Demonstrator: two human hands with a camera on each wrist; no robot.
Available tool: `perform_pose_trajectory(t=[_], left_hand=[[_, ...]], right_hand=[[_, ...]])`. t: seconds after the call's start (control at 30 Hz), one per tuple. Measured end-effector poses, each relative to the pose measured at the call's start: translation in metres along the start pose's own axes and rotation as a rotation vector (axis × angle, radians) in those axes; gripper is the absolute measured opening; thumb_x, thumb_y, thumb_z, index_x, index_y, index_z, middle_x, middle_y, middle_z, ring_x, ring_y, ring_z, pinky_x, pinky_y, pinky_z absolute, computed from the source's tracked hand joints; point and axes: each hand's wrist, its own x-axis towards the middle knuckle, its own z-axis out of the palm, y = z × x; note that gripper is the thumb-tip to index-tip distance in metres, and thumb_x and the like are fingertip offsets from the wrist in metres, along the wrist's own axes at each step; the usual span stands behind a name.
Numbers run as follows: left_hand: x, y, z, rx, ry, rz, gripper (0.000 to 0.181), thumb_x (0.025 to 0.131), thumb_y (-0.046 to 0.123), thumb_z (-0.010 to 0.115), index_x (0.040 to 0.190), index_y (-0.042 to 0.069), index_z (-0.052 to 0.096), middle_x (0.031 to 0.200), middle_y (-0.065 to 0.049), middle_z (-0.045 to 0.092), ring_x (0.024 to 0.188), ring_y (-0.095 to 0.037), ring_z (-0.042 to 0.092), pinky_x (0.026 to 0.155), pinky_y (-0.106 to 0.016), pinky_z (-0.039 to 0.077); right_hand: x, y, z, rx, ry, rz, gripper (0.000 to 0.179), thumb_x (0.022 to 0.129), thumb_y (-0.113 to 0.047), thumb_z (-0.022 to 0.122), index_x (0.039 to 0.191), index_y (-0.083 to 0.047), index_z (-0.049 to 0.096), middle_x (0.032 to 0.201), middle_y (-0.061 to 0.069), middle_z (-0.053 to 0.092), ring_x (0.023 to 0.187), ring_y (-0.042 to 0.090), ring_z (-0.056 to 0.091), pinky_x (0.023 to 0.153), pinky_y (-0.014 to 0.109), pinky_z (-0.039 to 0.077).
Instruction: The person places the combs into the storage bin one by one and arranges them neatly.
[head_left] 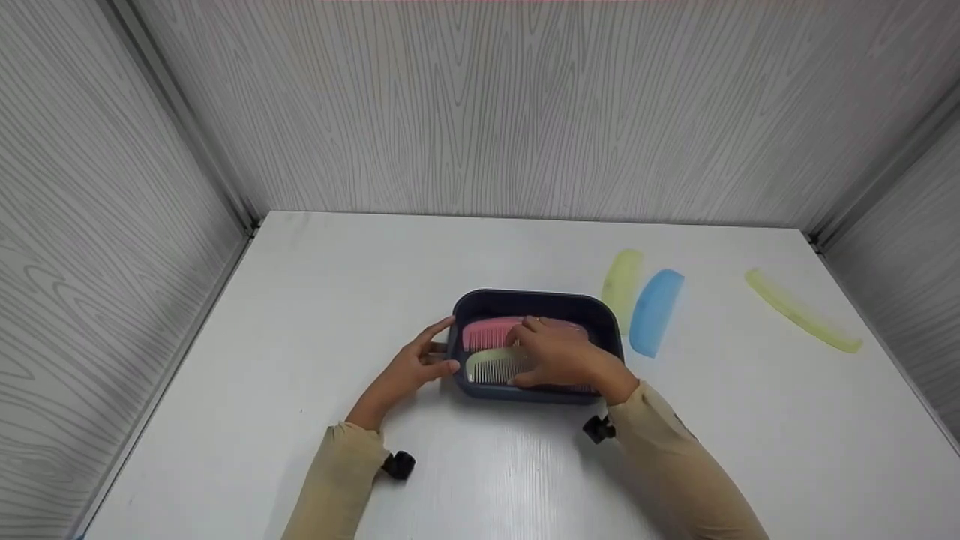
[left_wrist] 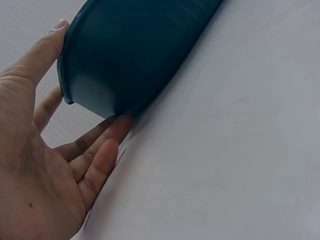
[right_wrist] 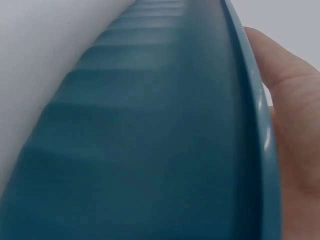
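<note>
A dark blue-green plastic basin (head_left: 536, 300) holds a pink comb (head_left: 487, 332) along its far side and a pale yellow-green comb (head_left: 491, 365) nearer its front. My right hand (head_left: 559, 356) reaches into the basin and grips the yellow-green comb across its width, thumb on the near side and fingers on the far side. It covers part of both combs. My left hand (head_left: 412, 367) touches the basin's left end with its fingers spread. In the left wrist view the thumb lies against the rim and other fingertips meet the lower wall (left_wrist: 95, 92). The right wrist view shows mostly the basin's outer wall (right_wrist: 140, 125).
Right of the basin, a yellow-green comb (head_left: 621, 285) and a blue comb (head_left: 655, 311) lie side by side on the white table (head_left: 337, 285). Another slim yellow-green comb (head_left: 802, 313) lies farther right. Grey wood-grain panels (head_left: 480, 112) enclose the back and sides.
</note>
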Motion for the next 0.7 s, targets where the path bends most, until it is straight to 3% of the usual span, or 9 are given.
perform_pose_trajectory(t=[0.33,0.4,0.57,0.7], left_hand=[[0.002,-0.005,0.0,0.001,-0.002,0.014,0.079,0.089,0.027,0.07,0.154,0.02,0.026,0.138,-0.028,0.049,0.122,-0.038,0.055,0.089,-0.037,0.048],[0.002,-0.005,0.0,0.005,-0.004,0.009,0.079,0.089,0.026,0.07,0.154,0.021,0.026,0.139,-0.027,0.048,0.123,-0.038,0.054,0.09,-0.039,0.048],[0.012,-0.025,-0.001,0.019,0.005,0.002,0.079,0.09,0.026,0.07,0.154,0.026,0.024,0.139,-0.026,0.048,0.123,-0.037,0.054,0.091,-0.041,0.048],[0.013,-0.03,-0.001,0.032,0.012,0.008,0.078,0.089,0.032,0.07,0.153,0.03,0.026,0.138,-0.024,0.049,0.122,-0.033,0.056,0.09,-0.039,0.048]], right_hand=[[-0.002,0.003,0.001,0.171,-0.057,0.009,0.055,0.084,-0.045,0.072,0.126,-0.014,0.055,0.118,0.003,0.053,0.101,0.015,0.055,0.09,0.037,0.048],[-0.002,0.004,0.0,0.193,-0.05,0.008,0.054,0.085,-0.044,0.072,0.126,-0.013,0.056,0.119,0.004,0.054,0.102,0.018,0.056,0.09,0.039,0.048],[-0.005,0.011,-0.006,0.213,0.004,-0.042,0.049,0.088,-0.04,0.07,0.125,-0.011,0.057,0.119,0.008,0.055,0.105,0.025,0.056,0.089,0.042,0.048],[-0.008,0.019,-0.01,0.277,0.025,-0.071,0.045,0.091,-0.033,0.068,0.127,-0.008,0.055,0.123,0.012,0.053,0.112,0.029,0.054,0.093,0.044,0.046]])
